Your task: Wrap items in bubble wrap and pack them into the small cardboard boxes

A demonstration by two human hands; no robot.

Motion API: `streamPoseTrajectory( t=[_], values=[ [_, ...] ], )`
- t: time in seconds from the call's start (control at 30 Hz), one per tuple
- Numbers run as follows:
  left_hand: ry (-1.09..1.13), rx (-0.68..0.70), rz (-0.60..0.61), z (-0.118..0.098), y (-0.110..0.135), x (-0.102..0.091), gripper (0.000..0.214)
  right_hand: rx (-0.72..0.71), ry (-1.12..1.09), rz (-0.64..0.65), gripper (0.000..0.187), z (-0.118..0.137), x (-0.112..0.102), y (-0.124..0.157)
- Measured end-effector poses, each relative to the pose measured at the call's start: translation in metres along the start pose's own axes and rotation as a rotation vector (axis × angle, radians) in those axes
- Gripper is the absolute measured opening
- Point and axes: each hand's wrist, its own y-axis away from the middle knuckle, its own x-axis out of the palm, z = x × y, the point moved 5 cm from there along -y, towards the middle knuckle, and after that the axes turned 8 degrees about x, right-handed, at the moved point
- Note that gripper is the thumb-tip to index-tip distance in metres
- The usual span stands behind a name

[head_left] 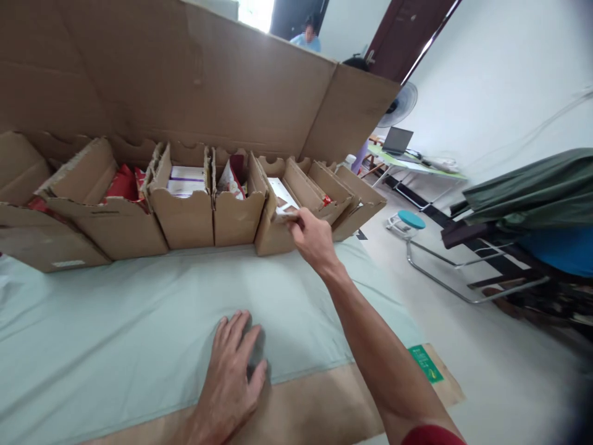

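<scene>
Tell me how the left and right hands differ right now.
The left hand lies open, palm down; the right hand is curled. The left hand rests on the pale green cloth; the right hand is at a white item in a cardboard bin. Both are bare.

Free passage over the pale cloth [148, 315] to the open-topped boxes [188, 219]; tall cardboard panel [222, 80] behind them

No lettering is legible, the green label [425, 363] included.
</scene>
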Motion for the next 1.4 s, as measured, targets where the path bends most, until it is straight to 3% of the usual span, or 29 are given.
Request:
streamPoseTrajectory(
  t=[0.13, 0.23, 0.33, 0.4, 0.5, 0.57, 0.67, 0.8, 0.93, 1.1, 1.27, 1.4],
  values=[
    [0.112, -0.188, -0.129, 0.014, 0.002, -0.004, 0.054, -0.141, -0.193, -0.07, 0.012, -0.035, -0.055, 0.093],
    [0.155, -0.252, -0.171, 0.02, 0.003, -0.006, 0.059, -0.186, -0.231, -0.049, 0.018, -0.085, -0.104, 0.158],
    [0.209, -0.284, -0.177, 0.018, 0.004, -0.008, 0.065, -0.029, -0.302, -0.011, 0.022, -0.146, -0.14, 0.205],
    [0.26, -0.302, -0.149, 0.012, 0.004, -0.008, 0.066, 0.184, -0.382, -0.051, 0.054, -0.182, -0.149, 0.228],
    [0.319, -0.299, -0.069, -0.003, 0.003, -0.009, 0.051, 0.341, -0.522, 0.071, 0.093, -0.201, -0.13, 0.246],
    [0.342, -0.278, -0.041, -0.012, 0.002, -0.012, 0.041, 0.307, -0.579, 0.184, 0.092, -0.191, -0.104, 0.244],
    [0.352, -0.274, -0.064, -0.012, 0.0, -0.023, 0.037, 0.297, -0.57, 0.191, 0.07, -0.165, -0.068, 0.221],
    [0.376, -0.459, -0.167, 0.021, 0.0, -0.044, 0.039, 0.26, -0.564, 0.217, 0.052, -0.114, -0.027, 0.172],
    [0.578, -0.681, -0.335, 0.062, -0.004, -0.058, 0.069, 0.162, -0.583, 0.263, 0.047, -0.063, 0.01, 0.122],
    [0.767, -0.683, -0.364, 0.083, -0.018, -0.057, 0.09, 0.133, -0.656, 0.139, 0.043, -0.041, 0.043, 0.086],
    [0.614, -0.651, -0.29, 0.075, -0.003, -0.066, 0.085, 0.187, -0.58, 0.152, 0.053, -0.057, 0.046, 0.111],
    [0.372, -0.522, -0.075, 0.059, 0.021, -0.084, 0.062, 0.212, -0.321, 0.206, 0.042, -0.067, 0.043, 0.143]
  ],
)
